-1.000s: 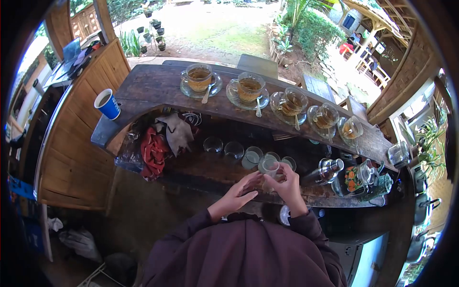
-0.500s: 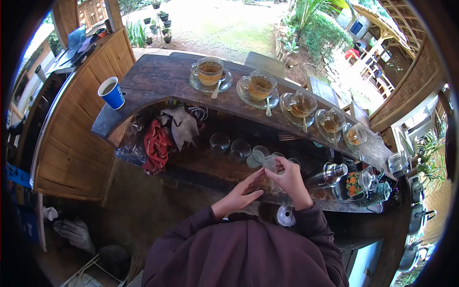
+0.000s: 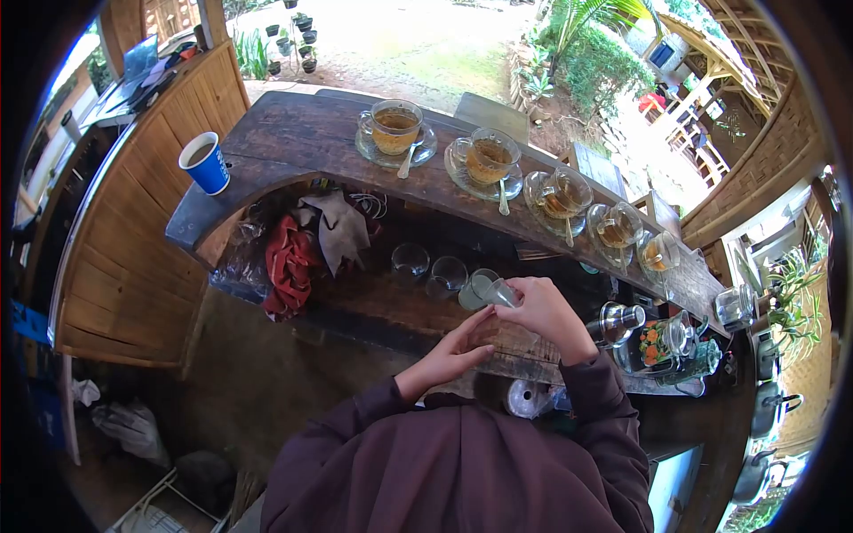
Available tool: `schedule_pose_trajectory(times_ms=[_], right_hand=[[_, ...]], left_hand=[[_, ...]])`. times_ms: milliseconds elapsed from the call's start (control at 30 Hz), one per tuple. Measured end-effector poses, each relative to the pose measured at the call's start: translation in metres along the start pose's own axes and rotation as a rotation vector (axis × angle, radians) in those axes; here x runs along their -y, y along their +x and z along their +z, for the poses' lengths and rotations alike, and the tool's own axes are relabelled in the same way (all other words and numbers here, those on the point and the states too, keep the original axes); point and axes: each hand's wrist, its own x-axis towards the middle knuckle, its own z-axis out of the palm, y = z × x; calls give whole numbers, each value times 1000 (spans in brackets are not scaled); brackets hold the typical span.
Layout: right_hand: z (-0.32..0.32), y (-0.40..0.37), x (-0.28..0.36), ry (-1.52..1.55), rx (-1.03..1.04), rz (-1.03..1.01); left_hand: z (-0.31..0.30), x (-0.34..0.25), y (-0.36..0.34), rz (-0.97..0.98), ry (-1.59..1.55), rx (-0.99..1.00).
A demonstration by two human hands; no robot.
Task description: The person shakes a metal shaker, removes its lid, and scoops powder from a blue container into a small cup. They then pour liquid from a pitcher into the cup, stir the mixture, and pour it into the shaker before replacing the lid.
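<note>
Wooden counter runs ahead of the grip; row of cups on its upper ledge, presumably clear of handling. Right hand pinches small glass, tilted beside cloudy glass. Left hand spread, grasping nothing visible, below-left, perhaps for steadying. Held glass's contents, left fingertip contact: cannot tell.

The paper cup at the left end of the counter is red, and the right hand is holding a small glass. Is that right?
Not quite: the paper cup is blue, not red, as the head view shows. It does stand at the left end of the counter, and the right hand is holding a small glass.
</note>
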Motion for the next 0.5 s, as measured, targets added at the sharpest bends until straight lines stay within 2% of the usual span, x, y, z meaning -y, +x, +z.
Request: schedule_pose_trajectory(times_ms=[133,200,233,300,433,500], right_hand=[[-7,11,1,-87,67,-32],[-6,17,-4,-214,61,-126],[-9,19,-2,-215,60,-124],[-16,21,6,-192,194,-40],[-18,18,4,-214,159,-43],[-13,10,-4,-109,15,-86]], left_hand=[[0,-1,3,-12,-29,8],[-1,0,3,-37,-57,-4],[-1,0,4,-37,-57,-2],[0,1,5,-32,-66,-12],[0,-2,6,0,-38,5],[4,-7,7,20,6,-12]])
